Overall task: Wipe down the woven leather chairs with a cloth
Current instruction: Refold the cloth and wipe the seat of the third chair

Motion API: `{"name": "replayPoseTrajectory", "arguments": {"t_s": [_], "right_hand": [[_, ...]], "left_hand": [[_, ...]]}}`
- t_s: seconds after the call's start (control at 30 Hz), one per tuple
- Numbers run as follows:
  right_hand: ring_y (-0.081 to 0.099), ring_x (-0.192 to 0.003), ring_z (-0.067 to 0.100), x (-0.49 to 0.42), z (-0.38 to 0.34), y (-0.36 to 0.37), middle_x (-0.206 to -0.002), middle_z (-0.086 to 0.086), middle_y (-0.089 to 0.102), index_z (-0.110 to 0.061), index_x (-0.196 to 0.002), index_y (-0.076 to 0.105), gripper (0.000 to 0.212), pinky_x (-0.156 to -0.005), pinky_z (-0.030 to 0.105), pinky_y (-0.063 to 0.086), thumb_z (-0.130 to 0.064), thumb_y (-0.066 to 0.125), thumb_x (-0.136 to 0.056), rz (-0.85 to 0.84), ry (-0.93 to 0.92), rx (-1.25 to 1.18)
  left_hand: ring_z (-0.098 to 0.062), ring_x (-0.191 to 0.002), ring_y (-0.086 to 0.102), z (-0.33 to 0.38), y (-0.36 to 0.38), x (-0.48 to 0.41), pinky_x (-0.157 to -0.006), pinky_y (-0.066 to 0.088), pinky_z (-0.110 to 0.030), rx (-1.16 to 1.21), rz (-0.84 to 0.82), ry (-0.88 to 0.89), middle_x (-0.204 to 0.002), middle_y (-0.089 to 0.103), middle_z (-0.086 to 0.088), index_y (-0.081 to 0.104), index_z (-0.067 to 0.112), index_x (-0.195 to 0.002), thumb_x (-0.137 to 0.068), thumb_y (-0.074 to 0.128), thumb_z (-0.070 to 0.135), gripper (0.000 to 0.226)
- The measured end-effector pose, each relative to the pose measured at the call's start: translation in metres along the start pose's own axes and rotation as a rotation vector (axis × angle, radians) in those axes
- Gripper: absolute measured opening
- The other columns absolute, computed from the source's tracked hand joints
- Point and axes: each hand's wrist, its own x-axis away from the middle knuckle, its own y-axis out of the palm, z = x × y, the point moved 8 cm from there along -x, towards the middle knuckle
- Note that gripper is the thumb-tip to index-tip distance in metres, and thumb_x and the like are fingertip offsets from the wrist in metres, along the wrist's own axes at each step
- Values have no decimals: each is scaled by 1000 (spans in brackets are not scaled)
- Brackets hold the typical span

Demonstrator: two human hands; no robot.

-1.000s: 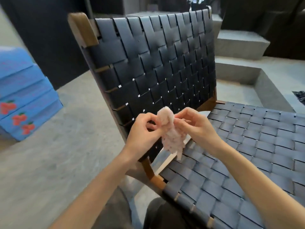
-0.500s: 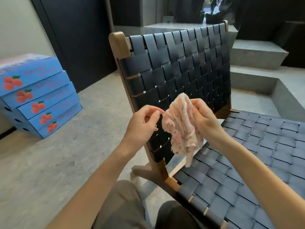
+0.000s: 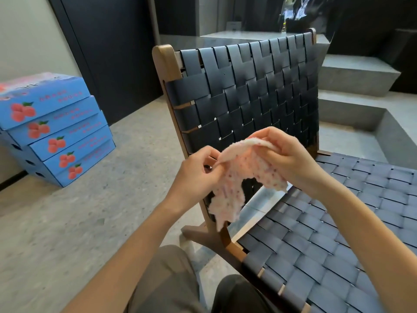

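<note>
A low chair with a wooden frame stands in front of me; its black woven leather backrest (image 3: 248,91) rises in the middle and its woven seat (image 3: 338,222) spreads to the lower right. A pink-and-white speckled cloth (image 3: 237,179) hangs in the air before the lower backrest, stretched between both hands. My left hand (image 3: 198,170) pinches the cloth's left edge. My right hand (image 3: 286,154) grips its upper right part, fingers curled over the fabric. The cloth does not touch the chair's leather.
A stack of several blue fruit boxes (image 3: 54,132) sits on the grey floor (image 3: 90,222) at the left by a pale wall. Grey concrete steps (image 3: 356,75) rise behind the chair at the right. My knees (image 3: 171,279) are at the bottom.
The cloth has gone from a bunched wad to spread wider between my two hands. My view has lifted and shifted, showing more of the backrest and boxes.
</note>
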Motion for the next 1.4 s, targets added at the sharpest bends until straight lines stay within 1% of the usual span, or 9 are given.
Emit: {"name": "replayPoseTrajectory", "arguments": {"t_s": [0.2,0.33,0.5,0.6,0.73,0.9,1.07,1.17,1.4], "right_hand": [[63,-70,0,7,4,5,-83,-4,67,-20,-94,64,13,-58,16,50,-11,68,-87,133,-19,-5],[65,-99,4,15,-7,38,-106,-6,66,-16,-113,57,36,-68,23,57,-30,70,-83,52,-52,-148],[69,-86,16,4,-8,22,-94,0,66,-13,-103,56,26,-62,38,61,-3,71,-83,243,-103,-185],[67,-80,9,-15,-7,-3,-86,-6,62,-9,-96,55,15,-61,33,59,-6,68,-87,405,-106,-176],[62,-82,18,-62,-14,-28,-96,7,58,-14,-94,52,17,-67,26,56,-16,67,-89,630,-142,-53],[58,-97,23,-132,-20,14,-118,12,50,-22,-113,47,29,-76,33,57,-31,62,-90,490,-226,-108],[-7,-147,28,-154,-26,62,-162,-5,1,-41,-150,21,54,-115,45,-3,-47,37,-99,372,-337,271],[-5,-147,36,-173,-19,54,-162,0,5,-36,-152,19,54,-116,61,-1,-50,22,-99,450,-333,323],[-8,-149,15,-200,12,32,-163,-1,-2,-23,-154,4,58,-120,47,-8,-41,24,-103,520,-230,125]], "left_hand": [[-10,-73,67,1,-19,-11,-51,54,-22,130,67,-123,-86,65,0,53,18,-95,-96,56,26,9],[-20,-74,73,4,-14,-17,-68,61,-37,403,13,-262,-100,71,-8,56,12,-107,-95,58,28,20],[-14,-88,72,25,-16,-23,-75,60,-30,446,-150,-234,-106,73,0,66,19,-111,-99,45,40,32],[-8,-87,68,39,-45,-29,-68,54,-14,122,124,105,-113,69,5,65,22,-115,-100,49,31,24],[-6,-123,38,42,-73,-20,-98,26,-2,-322,607,361,-139,51,3,58,23,-128,-89,61,27,40],[-18,-148,6,22,-71,-47,-117,8,-22,-284,587,329,-162,5,-3,18,21,-153,-92,62,26,75],[-17,-150,-2,19,-85,-76,-116,-1,-13,-251,671,325,-163,-1,-3,4,12,-154,-98,53,26,76],[-17,-150,2,17,-86,-88,-117,3,-14,-214,706,333,-163,1,-6,5,9,-153,-99,52,25,74],[-21,-149,8,12,-78,-92,-121,7,-24,-117,779,378,-161,7,-14,10,-1,-152,-99,51,16,68]]}}
